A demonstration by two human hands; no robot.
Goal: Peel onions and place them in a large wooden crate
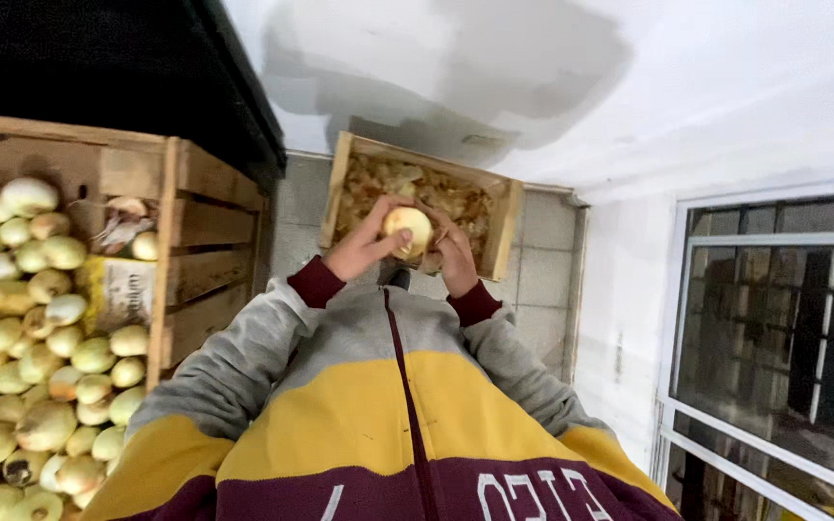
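Both my hands on one onion (pixel 407 230): left hand (pixel 364 246) fingers clamped around it, right hand (pixel 454 256) fingers pressed against its side, above crate of peels (pixel 506 217).

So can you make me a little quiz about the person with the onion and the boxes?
1. True or false: both hands hold one onion.
2. What fills the small wooden crate under the hands: A) peels, B) apples, C) bottles?
3. On which side of the picture is the big crate of onions?

Key: 1 true, left hand and right hand; 2 A; 3 the left side.
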